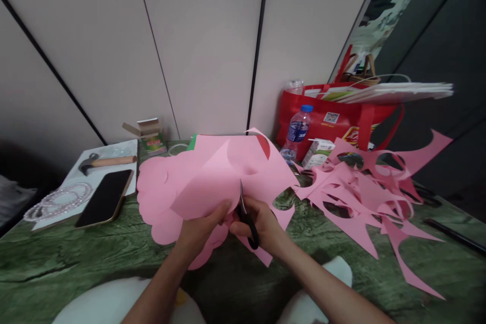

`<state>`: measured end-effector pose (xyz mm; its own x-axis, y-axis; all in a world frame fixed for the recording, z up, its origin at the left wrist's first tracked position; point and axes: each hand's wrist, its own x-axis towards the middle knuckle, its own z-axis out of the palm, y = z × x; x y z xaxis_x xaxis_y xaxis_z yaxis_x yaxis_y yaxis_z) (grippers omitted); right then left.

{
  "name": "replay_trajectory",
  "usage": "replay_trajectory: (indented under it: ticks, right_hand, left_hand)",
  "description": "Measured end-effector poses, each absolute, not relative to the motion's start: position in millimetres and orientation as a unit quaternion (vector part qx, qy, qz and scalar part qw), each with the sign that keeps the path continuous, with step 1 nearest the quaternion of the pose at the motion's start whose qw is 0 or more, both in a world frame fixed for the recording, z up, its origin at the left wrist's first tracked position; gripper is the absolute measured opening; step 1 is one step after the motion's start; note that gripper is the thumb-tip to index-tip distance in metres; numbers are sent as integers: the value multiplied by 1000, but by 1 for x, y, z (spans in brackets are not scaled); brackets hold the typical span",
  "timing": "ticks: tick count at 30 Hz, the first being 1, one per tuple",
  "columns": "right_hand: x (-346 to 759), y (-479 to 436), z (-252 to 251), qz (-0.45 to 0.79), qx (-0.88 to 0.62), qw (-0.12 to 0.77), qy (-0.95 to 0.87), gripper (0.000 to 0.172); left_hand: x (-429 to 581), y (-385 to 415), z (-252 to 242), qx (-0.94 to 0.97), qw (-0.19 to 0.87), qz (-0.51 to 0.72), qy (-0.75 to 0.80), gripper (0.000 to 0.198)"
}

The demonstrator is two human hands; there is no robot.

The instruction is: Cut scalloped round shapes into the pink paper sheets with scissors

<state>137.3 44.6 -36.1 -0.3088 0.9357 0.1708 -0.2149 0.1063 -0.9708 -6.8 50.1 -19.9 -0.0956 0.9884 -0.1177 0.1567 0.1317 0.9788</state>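
A large pink paper sheet [212, 172] with scalloped, rounded cut edges is held up over the green table [76, 263]. My left hand [201, 230] pinches the sheet's lower edge, fingers closed on it. My right hand [261, 225] grips black-handled scissors [246, 215], whose blades point up into the paper just right of my left thumb. Round pink cut-outs [155, 192] hang at the sheet's left side.
A heap of pink paper offcuts [364, 187] lies at right. Behind it stand a red bag [334, 116], a water bottle [296, 131] and a small carton [318, 153]. At left lie a phone [105, 197], a hammer [104, 162], a bead string [61, 200] and a small box [150, 136].
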Motion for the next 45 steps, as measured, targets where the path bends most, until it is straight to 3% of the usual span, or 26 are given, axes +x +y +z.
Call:
replay_trajectory:
  ticks: [28,45]
  right_hand:
    - [135,47,-42,592,-312,509,-542,29]
    - [134,47,-46,595,-356,499,-520,20]
  left_hand:
    - [-11,53,-25,499,440,432,608,32]
    - [-9,58,-24,557,423,480,530,37]
